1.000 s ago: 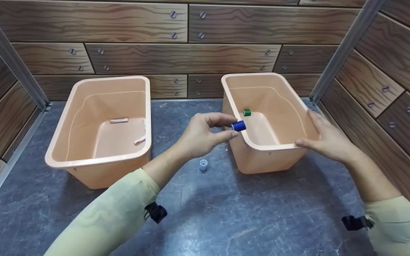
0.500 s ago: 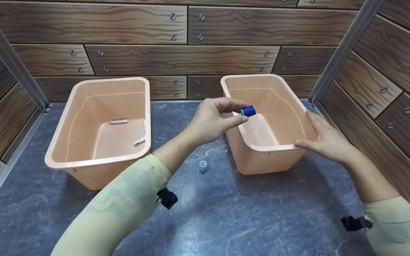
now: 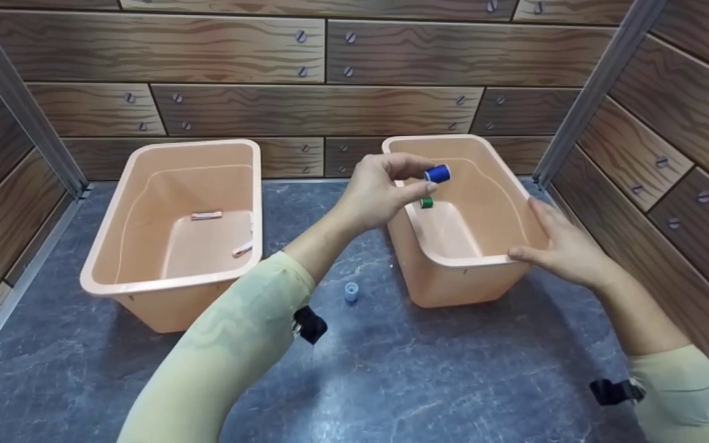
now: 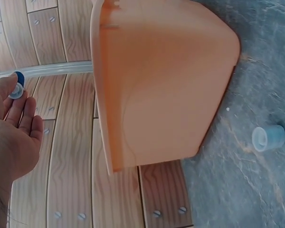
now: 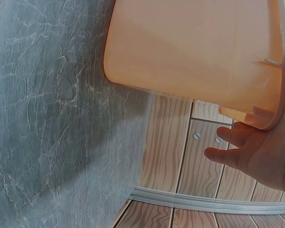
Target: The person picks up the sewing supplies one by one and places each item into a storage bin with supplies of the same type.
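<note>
In the head view my left hand [image 3: 379, 187] pinches a blue spool of thread [image 3: 437, 174] between thumb and fingers, over the left part of the right-hand peach bin [image 3: 462, 261]. The left wrist view shows the pale end of the blue spool [image 4: 16, 91] at my left fingertips, with the other fingers loosely bent. My right hand [image 3: 567, 246] rests against that bin's near right corner, thumb at the rim and relaxed fingers along the outer side. Below the blue spool, inside the bin, a green spool of thread [image 3: 426, 202] shows partly behind my left hand.
Another peach bin [image 3: 164, 286] stands on the left, with small wrapped sticks [image 3: 207, 215] inside. A light-blue cylindrical piece [image 3: 351, 291] stands on the grey marbled table [image 3: 428, 369] between the bins. Wood-patterned walls [image 3: 237, 49] enclose the back and sides.
My left hand has carried the blue spool right and away from me, from the bin's left rim to over its inside. My right hand keeps its place on the bin.
</note>
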`<action>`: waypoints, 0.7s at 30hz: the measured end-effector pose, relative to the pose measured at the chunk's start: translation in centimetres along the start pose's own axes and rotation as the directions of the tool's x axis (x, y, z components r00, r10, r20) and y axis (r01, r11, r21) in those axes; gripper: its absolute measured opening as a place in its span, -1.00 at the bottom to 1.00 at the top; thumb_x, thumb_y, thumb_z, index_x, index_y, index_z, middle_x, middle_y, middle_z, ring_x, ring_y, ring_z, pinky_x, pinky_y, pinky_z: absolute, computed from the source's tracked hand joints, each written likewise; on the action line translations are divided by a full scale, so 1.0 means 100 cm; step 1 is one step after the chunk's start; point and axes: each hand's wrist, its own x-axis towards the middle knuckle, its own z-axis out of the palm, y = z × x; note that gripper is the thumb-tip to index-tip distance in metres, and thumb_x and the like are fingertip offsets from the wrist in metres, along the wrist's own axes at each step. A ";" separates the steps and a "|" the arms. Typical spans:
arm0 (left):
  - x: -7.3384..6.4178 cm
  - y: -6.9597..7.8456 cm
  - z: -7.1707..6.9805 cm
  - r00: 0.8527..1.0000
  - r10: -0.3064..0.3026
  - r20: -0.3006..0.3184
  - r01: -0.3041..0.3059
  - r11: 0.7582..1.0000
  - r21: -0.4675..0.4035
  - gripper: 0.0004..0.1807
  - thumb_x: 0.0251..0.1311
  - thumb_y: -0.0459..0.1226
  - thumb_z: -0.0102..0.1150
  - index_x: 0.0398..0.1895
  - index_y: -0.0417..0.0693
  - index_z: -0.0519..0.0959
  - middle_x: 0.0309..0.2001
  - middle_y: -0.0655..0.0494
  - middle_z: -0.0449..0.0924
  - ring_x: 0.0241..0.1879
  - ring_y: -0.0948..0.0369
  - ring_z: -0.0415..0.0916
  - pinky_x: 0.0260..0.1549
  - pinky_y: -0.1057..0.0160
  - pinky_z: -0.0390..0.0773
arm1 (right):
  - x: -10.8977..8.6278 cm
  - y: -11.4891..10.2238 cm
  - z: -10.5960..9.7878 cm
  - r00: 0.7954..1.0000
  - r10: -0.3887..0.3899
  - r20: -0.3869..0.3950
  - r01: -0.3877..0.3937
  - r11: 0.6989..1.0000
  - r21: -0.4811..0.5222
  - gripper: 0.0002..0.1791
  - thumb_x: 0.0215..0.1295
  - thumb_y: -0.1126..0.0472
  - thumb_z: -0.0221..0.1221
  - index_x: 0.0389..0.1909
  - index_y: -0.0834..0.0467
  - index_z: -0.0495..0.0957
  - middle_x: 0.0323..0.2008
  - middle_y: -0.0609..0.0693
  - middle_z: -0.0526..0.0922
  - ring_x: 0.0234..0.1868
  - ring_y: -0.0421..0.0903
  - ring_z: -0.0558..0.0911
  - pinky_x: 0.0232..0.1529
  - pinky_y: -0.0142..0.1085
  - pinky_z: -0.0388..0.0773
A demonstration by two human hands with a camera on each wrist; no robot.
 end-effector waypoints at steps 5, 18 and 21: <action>0.010 0.001 0.006 0.999 0.023 -0.035 -0.025 0.999 -0.044 -0.73 0.33 -0.30 0.48 0.06 -0.13 0.78 -0.02 0.14 0.78 -0.07 0.29 0.74 -0.08 0.30 0.70 | -0.002 0.000 0.000 1.000 0.005 0.001 -0.005 1.000 -0.001 0.25 0.27 -0.08 0.45 0.65 0.46 -0.09 0.58 0.56 0.00 0.56 0.55 0.07 0.46 0.44 0.08; 0.032 -0.028 0.016 0.997 0.005 -0.075 -0.012 0.995 -0.101 -0.69 0.30 -0.33 0.49 0.08 -0.17 0.77 -0.08 0.09 0.82 -0.12 0.25 0.75 -0.08 0.30 0.70 | -0.001 0.000 -0.001 1.000 0.005 0.006 -0.005 1.000 -0.011 0.25 0.27 -0.09 0.45 0.64 0.47 -0.08 0.58 0.56 0.02 0.57 0.53 0.07 0.47 0.42 0.10; 0.035 -0.034 0.016 0.997 -0.001 -0.075 -0.006 0.995 -0.100 -0.69 0.31 -0.33 0.48 0.10 -0.17 0.77 -0.06 0.07 0.82 -0.11 0.23 0.74 -0.07 0.30 0.69 | 0.000 -0.001 -0.001 1.000 0.004 0.002 -0.004 1.000 -0.012 0.24 0.27 -0.09 0.45 0.64 0.47 -0.08 0.58 0.56 0.02 0.57 0.53 0.07 0.47 0.42 0.09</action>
